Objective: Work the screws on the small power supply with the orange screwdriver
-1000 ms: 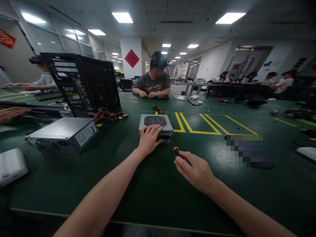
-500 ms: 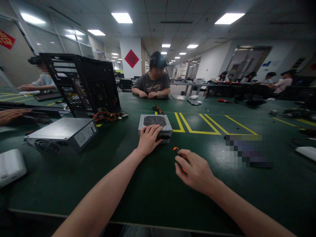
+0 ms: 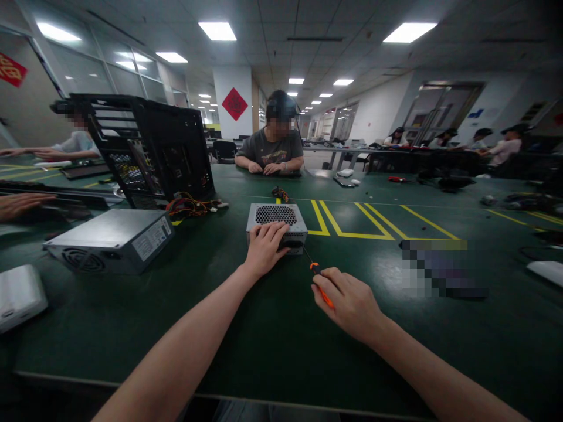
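A small grey power supply unit [image 3: 276, 215] with a honeycomb grille on top sits on the green table in front of me. My left hand [image 3: 266, 249] holds it, fingers over the top edge and thumb against the near side. In my right hand [image 3: 347, 299] is a screwdriver [image 3: 325, 297] with an orange and black handle, the fingers closed round the grip. Its thin shaft slants up and left to the near right side of the unit. Whether the tip sits in a screw is too small to tell.
A larger power supply [image 3: 112, 234] lies left, before an upright black computer case [image 3: 152, 149] with loose cables [image 3: 191, 206]. A white device [image 3: 20, 299] stands near left. Another person [image 3: 273, 143] sits opposite; a co-worker's hand [image 3: 24, 205] shows at far left. A blurred-out object [image 3: 444, 269] lies right.
The fingers of my right hand have shifted on the screwdriver, showing more of the orange handle. My left hand and the power supply unit stay in place.
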A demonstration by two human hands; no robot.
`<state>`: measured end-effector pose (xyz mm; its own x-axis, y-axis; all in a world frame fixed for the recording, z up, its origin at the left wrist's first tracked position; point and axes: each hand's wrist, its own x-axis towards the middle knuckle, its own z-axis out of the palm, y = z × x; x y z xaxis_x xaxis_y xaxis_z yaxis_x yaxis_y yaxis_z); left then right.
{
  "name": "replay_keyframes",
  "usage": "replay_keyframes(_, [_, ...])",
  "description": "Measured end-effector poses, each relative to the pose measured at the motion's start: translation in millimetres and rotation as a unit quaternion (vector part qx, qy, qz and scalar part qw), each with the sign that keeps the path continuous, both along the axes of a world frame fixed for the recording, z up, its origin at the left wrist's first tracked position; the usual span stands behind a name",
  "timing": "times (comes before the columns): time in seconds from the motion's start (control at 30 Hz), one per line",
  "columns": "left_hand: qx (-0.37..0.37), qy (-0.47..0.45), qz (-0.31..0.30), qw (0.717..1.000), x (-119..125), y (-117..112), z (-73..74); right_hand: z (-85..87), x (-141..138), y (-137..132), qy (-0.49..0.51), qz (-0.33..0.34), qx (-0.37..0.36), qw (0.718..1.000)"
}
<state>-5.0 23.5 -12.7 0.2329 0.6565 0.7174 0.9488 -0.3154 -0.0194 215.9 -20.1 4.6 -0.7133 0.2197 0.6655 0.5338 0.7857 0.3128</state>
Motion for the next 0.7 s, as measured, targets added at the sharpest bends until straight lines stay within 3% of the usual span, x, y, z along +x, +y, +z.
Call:
replay_keyframes(0.13, [-0.002, 0.001, 0.0, 1.0, 0.1, -0.2, 0.2, -0.6, 0.9, -0.1, -0.002, 0.003, 0.003, 1.0])
replay_keyframes(0.37, [-0.007, -0.006, 0.0, 1.0, 0.6, -0.3, 0.7, -0.1, -2.3, -5.1, -0.039, -0.008, -0.103, 0.994])
replay_keyframes(0.7, [-0.006, 0.003, 0.007, 1.0, 0.8, -0.7, 0.5, -4.6, -0.3, -0.4, -0.001, 0.004, -0.019, 1.0])
